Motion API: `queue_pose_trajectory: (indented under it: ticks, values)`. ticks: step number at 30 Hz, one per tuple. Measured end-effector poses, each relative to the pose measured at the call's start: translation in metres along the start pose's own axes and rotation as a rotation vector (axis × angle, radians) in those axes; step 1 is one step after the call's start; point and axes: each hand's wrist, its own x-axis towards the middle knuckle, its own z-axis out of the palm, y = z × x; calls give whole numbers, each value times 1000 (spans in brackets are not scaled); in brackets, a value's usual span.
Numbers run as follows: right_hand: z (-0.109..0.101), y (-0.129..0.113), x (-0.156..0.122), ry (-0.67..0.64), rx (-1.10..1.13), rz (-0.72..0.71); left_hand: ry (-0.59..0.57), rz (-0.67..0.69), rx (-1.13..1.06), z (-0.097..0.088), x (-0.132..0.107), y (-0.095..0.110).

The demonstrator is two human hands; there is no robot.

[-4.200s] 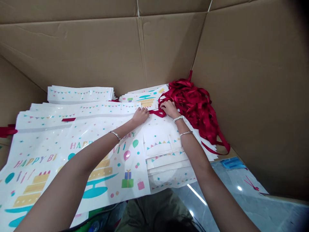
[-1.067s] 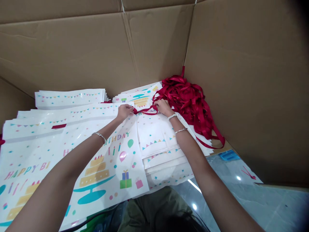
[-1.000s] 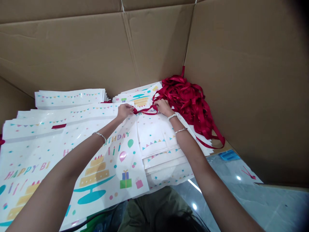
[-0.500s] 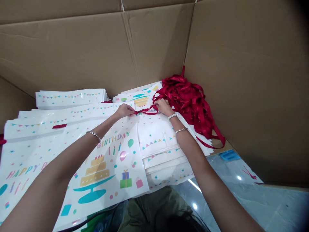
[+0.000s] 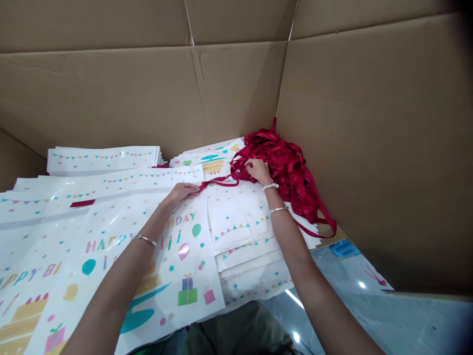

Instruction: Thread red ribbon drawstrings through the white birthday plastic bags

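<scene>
The work in hand looks like handling 1 red ribbon strand (image 5: 219,182) at the top edge of a printed birthday bag (image 5: 185,231). The strand runs from the ribbon pile (image 5: 291,167), which is heaped in the corner of the cardboard box (image 5: 111,98), out to the left of the pile and lies across the bag's upper edge. The left hand (image 5: 182,190), well to the left of the pile, rests on that edge with its fingers held together, and the tips seem to pinch the strand's free end against the bag. The right hand (image 5: 258,170) lies on the pile's near left side. Its fingers are bent down into the loops with the tips hidden among them, so it cannot be told whether they grip the strand's other end or only rest there. A stack of folded bags (image 5: 240,229) sits just in front of the pile, under the right forearm, and more bags (image 5: 103,157) lie flat far to the pile's left. Each wrist wears a thin bangle, and the right wrist also has a bead bracelet (image 5: 269,187). By judgement, the step is freeing or placing this 1 strand. A further move calls for a firm hold on the free end by the left hand, and for the right hand to part 1 loop from its neighbours without dragging the tangle along.
</scene>
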Motion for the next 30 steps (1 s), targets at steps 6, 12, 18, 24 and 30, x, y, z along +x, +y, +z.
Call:
queue_pose_trajectory:
  ticks: [6, 12, 18, 24, 30]
  values:
    - [-11, 30, 1, 38, -129, 261, 13, 49, -62, 3, -3, -13]
    - [-23, 40, -2, 98, -158, 432, 8, 76, -47, 4, -7, -14]
    - [-23, 54, 1, 165, -187, 457, -54, 144, -50, 1, -6, -20]
    - [-17, 53, 6, 282, -244, 337, -58, 126, 7, 1, 0, -26]
    - [-9, 52, 9, 101, -67, 139, -117, 101, -8, 3, 1, -22]
